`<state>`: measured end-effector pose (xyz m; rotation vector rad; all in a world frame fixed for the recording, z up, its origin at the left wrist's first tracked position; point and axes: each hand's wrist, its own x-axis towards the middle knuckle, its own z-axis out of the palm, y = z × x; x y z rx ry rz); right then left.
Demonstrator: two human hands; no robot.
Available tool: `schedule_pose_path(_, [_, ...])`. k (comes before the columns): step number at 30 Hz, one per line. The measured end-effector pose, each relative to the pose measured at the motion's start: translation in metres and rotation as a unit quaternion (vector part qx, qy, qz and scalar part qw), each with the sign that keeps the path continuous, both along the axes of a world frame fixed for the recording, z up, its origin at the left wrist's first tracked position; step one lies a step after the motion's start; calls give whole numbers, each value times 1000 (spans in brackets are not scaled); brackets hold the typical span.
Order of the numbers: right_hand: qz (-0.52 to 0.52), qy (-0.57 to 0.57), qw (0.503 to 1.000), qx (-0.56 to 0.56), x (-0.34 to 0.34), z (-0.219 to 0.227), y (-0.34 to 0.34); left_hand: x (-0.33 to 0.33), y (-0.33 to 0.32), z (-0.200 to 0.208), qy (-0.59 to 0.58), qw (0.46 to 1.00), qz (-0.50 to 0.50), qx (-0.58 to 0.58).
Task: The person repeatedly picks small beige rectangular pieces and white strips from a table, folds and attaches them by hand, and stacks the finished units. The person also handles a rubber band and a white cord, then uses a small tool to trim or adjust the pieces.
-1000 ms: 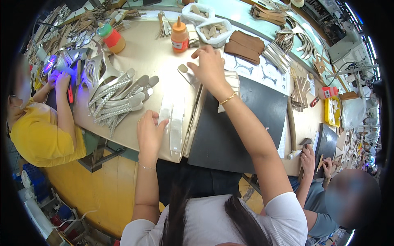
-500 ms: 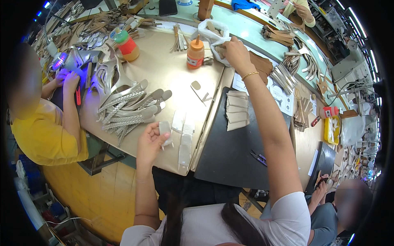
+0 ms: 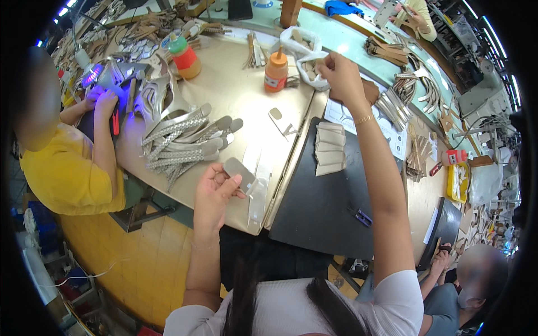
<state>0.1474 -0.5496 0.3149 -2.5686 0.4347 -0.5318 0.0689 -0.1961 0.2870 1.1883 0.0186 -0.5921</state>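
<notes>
My left hand [image 3: 212, 196] pinches a flat grey-beige leather piece [image 3: 238, 169] with a rounded end, above the near edge of the table. Close by lie pale strips [image 3: 258, 193], partly washed out by glare. My right hand [image 3: 343, 75] reaches far out beside a white bag [image 3: 321, 84] of small beige pieces. Its fingers are pinched together; whatever is between them is too small to make out. Just left of that bag stands an orange glue bottle [image 3: 276, 77] with a pointed nozzle. A small rounded tab [image 3: 275, 114] rests between the bottle and my left hand.
Silver braided straps [image 3: 182, 140] are heaped to the left, near a green-capped bottle [image 3: 185, 60]. A black mat [image 3: 302, 215] bears fanned beige pieces [image 3: 330, 148] and purple thread snips [image 3: 359, 217]. A person in yellow [image 3: 73, 173] works at left, another [image 3: 448, 297] at right.
My right hand has drawn back a little from the bag, to the right. My left hand has tilted the leather piece and moved slightly right. The whole view has shifted slightly.
</notes>
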Motion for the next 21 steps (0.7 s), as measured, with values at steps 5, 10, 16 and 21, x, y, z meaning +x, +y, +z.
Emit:
schedule_pose_path(5, [64,-22,967,247,-87,27,33,-12,-17,16,-19,1000,-17,-18])
schedule_pose_path(10, [77,-78,909,402,-171,34,68,-28,-33,27,-42,998,-47,-28])
schedule_pose_path(16, [90,-101,856,498,-228,34,96,-51,-45,38,-61,994,-82,-24])
schedule_pose_path(21, [53,-136,809,569,-255,27,109,-67,-49,47,-60,993,-103,-24])
